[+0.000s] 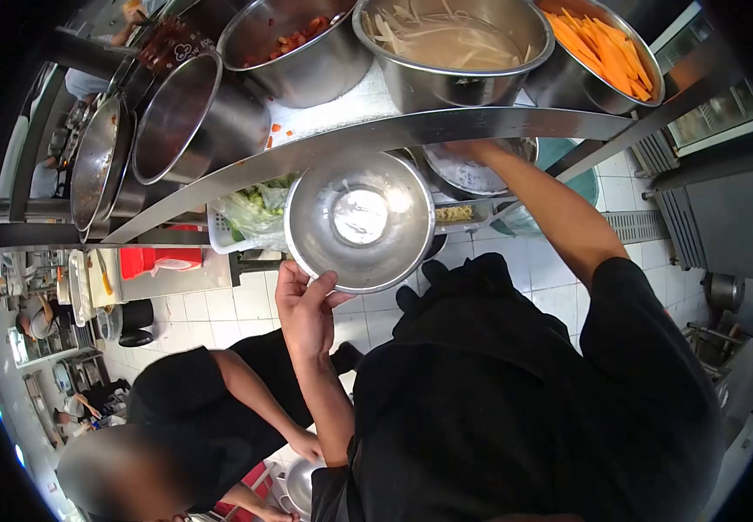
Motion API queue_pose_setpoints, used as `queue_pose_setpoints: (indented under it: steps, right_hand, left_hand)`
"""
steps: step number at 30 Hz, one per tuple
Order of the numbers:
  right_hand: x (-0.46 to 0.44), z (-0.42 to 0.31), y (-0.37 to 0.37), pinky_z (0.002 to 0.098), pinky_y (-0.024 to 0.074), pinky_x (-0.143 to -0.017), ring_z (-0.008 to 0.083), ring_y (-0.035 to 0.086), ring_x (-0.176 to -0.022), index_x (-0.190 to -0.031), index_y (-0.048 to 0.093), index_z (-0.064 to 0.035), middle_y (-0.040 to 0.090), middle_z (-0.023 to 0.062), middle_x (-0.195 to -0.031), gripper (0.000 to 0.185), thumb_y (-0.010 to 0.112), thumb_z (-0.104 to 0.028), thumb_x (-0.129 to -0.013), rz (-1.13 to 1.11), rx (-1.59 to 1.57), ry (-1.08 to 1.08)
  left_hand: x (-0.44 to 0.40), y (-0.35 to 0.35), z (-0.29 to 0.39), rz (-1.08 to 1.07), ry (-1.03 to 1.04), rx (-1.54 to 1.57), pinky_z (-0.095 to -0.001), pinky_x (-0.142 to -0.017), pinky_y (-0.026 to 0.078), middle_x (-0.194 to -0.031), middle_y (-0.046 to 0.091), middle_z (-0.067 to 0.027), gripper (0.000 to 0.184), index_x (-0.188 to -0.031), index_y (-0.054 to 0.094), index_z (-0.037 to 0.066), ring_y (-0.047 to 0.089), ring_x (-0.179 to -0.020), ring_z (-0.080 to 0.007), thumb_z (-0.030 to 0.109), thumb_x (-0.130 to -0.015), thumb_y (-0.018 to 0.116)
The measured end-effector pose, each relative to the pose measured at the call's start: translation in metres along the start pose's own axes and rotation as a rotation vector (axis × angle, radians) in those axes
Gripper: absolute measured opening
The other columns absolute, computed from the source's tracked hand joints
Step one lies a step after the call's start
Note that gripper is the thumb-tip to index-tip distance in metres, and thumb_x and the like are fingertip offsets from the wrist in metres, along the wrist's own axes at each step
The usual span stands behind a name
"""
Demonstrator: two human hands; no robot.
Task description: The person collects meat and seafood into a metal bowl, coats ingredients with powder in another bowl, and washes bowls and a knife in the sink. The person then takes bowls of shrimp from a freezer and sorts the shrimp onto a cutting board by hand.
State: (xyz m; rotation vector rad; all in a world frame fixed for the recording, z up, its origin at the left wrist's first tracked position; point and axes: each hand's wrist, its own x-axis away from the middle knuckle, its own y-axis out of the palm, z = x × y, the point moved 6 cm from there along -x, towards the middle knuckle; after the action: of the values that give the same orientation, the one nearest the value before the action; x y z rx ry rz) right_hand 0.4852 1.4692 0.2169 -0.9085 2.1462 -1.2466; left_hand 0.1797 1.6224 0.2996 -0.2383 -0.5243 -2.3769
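My left hand [307, 309] grips the near rim of a steel bowl [307, 217], with the thumb on top and the fingers beneath. The bowl is tilted toward the camera and looks empty apart from bright reflections. My right hand [472, 152] reaches under the steel shelf edge into a dark-rimmed container [524, 155] with whitish contents. Its fingers are mostly hidden there. Greens in clear plastic [259, 213] lie in a white basket [220, 228] left of the bowl.
On the shelf [333, 109] stand steel pots with red pieces [302, 39], pale strips in liquid [446, 39] and orange strips [602, 52]. A co-worker [194, 391] bends at lower left, hands near another bowl [300, 487]. A teal bin [581, 187] stands at right.
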Motion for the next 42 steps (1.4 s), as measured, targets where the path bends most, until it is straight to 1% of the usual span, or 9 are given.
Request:
queue_pose_setpoints:
  steps: [5, 7, 12, 15, 22, 28, 34, 41, 42]
  right_hand:
    - [0.029, 0.024, 0.076, 0.0420, 0.0439, -0.081, 0.0310, 0.060, -0.092, -0.098, 0.065, -0.0014, 0.061, 0.0207, -0.107, 0.038, 0.052, -0.033, -0.082, -0.769, -0.045, 0.072]
    - [0.044, 0.024, 0.060, 0.0392, 0.0454, -0.074, 0.0246, 0.060, -0.083, -0.097, 0.065, -0.0002, 0.065, 0.0140, -0.100, 0.035, 0.058, -0.029, -0.079, -0.708, -0.274, 0.480]
    - [0.033, 0.028, 0.058, 0.0359, 0.0474, -0.064, 0.0174, 0.058, -0.077, -0.101, 0.063, -0.0012, 0.062, 0.0061, -0.096, 0.028, 0.062, -0.021, -0.081, -0.450, -0.850, 0.706]
    - [0.018, 0.066, 0.087, 0.0403, 0.0509, -0.076, 0.0222, 0.061, -0.086, -0.105, 0.058, -0.0057, 0.062, 0.0076, -0.105, 0.028, 0.062, -0.024, -0.083, -0.142, -1.896, 0.818]
    - [0.031, 0.058, 0.033, 0.0393, 0.0443, -0.094, 0.0253, 0.058, -0.101, -0.108, 0.057, -0.0034, 0.060, 0.0104, -0.112, 0.029, 0.055, -0.023, -0.087, 0.238, -2.196, 0.823]
    - [0.049, 0.049, -0.034, 0.0329, 0.0479, -0.083, 0.0200, 0.058, -0.095, -0.103, 0.058, -0.0056, 0.062, 0.0078, -0.101, 0.021, 0.060, -0.008, -0.082, 0.332, -1.781, 0.519]
    - [0.037, -0.088, -0.079, 0.0318, 0.0427, -0.091, 0.0243, 0.056, -0.105, -0.121, 0.050, 0.0034, 0.056, 0.0156, -0.117, 0.042, 0.056, -0.006, -0.081, 0.095, -0.176, -0.041]
    - [0.027, -0.225, -0.042, 0.0294, 0.0412, -0.089, 0.0226, 0.055, -0.100, -0.112, 0.053, 0.0080, 0.058, 0.0156, -0.108, 0.040, 0.062, -0.003, -0.075, -0.280, -0.214, -0.341]
    - [0.026, -0.242, -0.035, 0.0359, 0.0410, -0.090, 0.0352, 0.053, -0.102, -0.112, 0.053, 0.0073, 0.054, 0.0211, -0.107, 0.041, 0.059, 0.000, -0.071, -0.335, -0.337, -0.435]
  left_hand:
    - [-0.003, -0.001, 0.004, 0.052, 0.003, -0.017, -0.0279, -0.056, 0.058, -0.091, 0.060, -0.0110, 0.017, -0.092, 0.047, 0.001, 0.063, -0.072, -0.0163, -0.008, -0.078, 0.051]
    - [-0.006, 0.000, 0.004, 0.066, 0.008, -0.026, -0.0277, -0.056, 0.058, -0.092, 0.060, -0.0111, 0.017, -0.092, 0.047, 0.001, 0.063, -0.072, -0.0163, -0.008, -0.078, 0.051]
    - [-0.016, 0.005, 0.006, 0.084, 0.004, -0.172, -0.0269, -0.055, 0.058, -0.083, 0.059, -0.0084, 0.015, -0.087, 0.047, 0.003, 0.062, -0.066, -0.0154, -0.007, -0.077, 0.053]
    - [-0.022, 0.014, 0.012, 0.049, 0.009, -0.240, -0.0260, -0.054, 0.056, -0.084, 0.057, -0.0079, 0.013, -0.084, 0.047, 0.003, 0.061, -0.065, -0.0147, -0.006, -0.077, 0.055]
    - [-0.045, 0.036, 0.012, -0.006, 0.051, -0.334, -0.0271, -0.055, 0.056, -0.083, 0.055, -0.0088, 0.014, -0.083, 0.047, 0.001, 0.061, -0.066, -0.0174, -0.004, -0.075, 0.057]
    - [-0.062, 0.076, 0.007, -0.091, 0.070, -0.348, -0.0301, -0.051, 0.056, -0.080, 0.054, -0.0104, 0.017, -0.082, 0.046, -0.001, 0.062, -0.063, -0.0196, -0.003, -0.071, 0.059]
    - [-0.070, 0.084, -0.015, -0.135, 0.061, -0.283, -0.0303, -0.046, 0.054, -0.072, 0.054, -0.0096, 0.025, -0.083, 0.048, -0.003, 0.062, -0.059, -0.0206, 0.000, -0.065, 0.066]
    - [-0.019, -0.003, 0.005, -0.095, -0.028, -0.123, -0.0291, -0.045, 0.053, -0.072, 0.055, -0.0080, 0.025, -0.079, 0.047, 0.000, 0.061, -0.058, -0.0174, 0.001, -0.066, 0.068]
    - [-0.012, -0.023, 0.011, -0.045, -0.014, -0.104, -0.0293, -0.046, 0.054, -0.072, 0.055, -0.0084, 0.025, -0.080, 0.046, 0.000, 0.061, -0.059, -0.0176, 0.000, -0.067, 0.068]
